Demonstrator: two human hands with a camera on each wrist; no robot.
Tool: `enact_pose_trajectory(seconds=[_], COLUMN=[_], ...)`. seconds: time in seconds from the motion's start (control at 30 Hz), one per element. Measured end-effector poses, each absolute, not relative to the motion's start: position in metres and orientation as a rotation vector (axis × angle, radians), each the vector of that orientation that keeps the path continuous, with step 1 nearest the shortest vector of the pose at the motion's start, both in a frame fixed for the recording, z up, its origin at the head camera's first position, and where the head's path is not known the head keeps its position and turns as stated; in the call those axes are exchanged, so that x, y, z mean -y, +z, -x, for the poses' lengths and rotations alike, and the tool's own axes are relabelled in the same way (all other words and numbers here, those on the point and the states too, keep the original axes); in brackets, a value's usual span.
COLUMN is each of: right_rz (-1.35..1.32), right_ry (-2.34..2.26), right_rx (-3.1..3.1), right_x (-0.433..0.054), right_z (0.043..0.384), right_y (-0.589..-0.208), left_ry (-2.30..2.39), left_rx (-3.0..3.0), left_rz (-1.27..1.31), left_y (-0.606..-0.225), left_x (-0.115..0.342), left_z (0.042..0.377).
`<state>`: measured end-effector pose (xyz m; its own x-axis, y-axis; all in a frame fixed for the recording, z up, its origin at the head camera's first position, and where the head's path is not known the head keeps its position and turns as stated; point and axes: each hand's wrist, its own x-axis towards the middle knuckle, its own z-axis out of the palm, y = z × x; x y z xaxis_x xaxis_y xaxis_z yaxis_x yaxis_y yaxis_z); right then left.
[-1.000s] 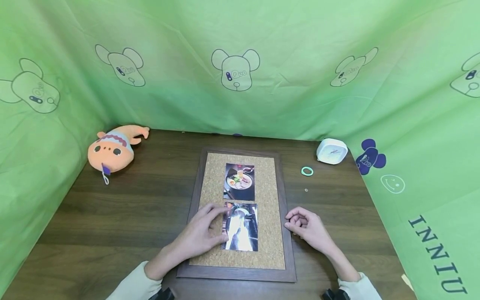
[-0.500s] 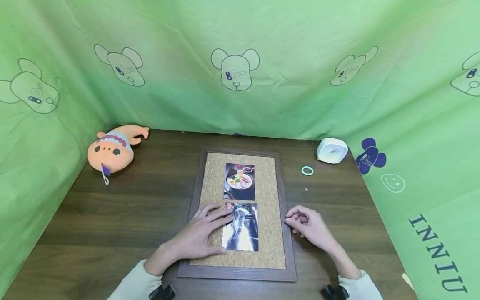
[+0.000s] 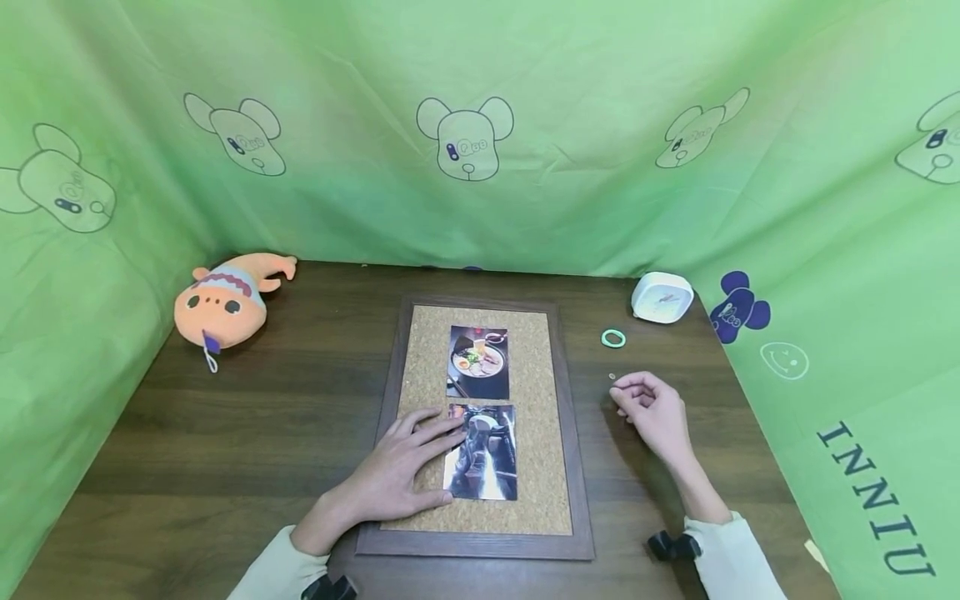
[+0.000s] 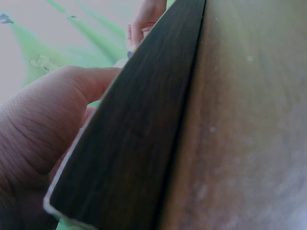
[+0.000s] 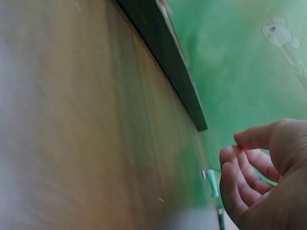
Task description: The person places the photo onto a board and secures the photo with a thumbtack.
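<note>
My left hand (image 3: 405,471) rests on the cork board (image 3: 540,467), fingers spread over the left part of a glossy photo (image 3: 487,458). Above that photo lies another photo (image 3: 478,362), of a bowl of food. To the right of the board, my right hand (image 3: 656,417) hovers over the table with loosely curled fingers, close to a tiny pale piece (image 3: 612,377) whose kind is too small to tell. In the right wrist view the thumb and fingers of the right hand (image 5: 259,172) show no thing between them. The left wrist view shows the board's dark frame (image 4: 129,124) beside the left thumb.
A green ring (image 3: 612,338) lies beyond the tiny piece. At the back right stands a white clock (image 3: 662,297). An orange plush toy (image 3: 221,308) lies at the back left of the wooden table (image 3: 247,450). Green printed cloth (image 3: 337,192) walls the table in.
My right hand has left the board's right edge and moved away and to the right, to the tiny piece. The left hand first spread its fingers over the lower photo, then stayed there.
</note>
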<state>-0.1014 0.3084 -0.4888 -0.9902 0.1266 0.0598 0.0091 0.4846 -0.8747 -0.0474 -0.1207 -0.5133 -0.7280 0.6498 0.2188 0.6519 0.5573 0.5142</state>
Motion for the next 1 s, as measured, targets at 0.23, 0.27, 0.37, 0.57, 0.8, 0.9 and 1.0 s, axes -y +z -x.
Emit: enact_pose_trajectory(seconds=[0.23,0.27,0.37,0.57,0.8,0.9,1.0], right_rz=[0.213,0.223,0.25,0.267,0.329,0.352,0.36], right_ry=[1.245,1.209,1.134,1.028,0.957,0.947,0.942], right_rx=[2.731,2.76,2.827,2.865,2.904,2.904,2.9], right_x=[-0.319,-0.32,-0.321,-0.32,-0.317,-0.317,-0.317], right_z=[0.12,0.122,0.127,0.138,0.142,0.141,0.141], right_y=[-0.488,-0.489,-0.491,-0.495,-0.496,-0.498,-0.5], left_ry=[-0.918,-0.916,-0.911,-0.913,-0.92,-0.922,-0.927], left_rx=[2.748,2.746,2.74,2.728,2.729,2.733,2.736], left_rz=[1.17,1.173,1.178,1.177,1.174,1.172,1.169], left_y=[-0.512,-0.512,-0.512,-0.512,-0.513,-0.512,-0.512], left_x=[0.12,0.12,0.121,0.121,0.122,0.122,0.121], left_z=[0.047,0.047,0.047,0.047,0.047,0.047,0.047])
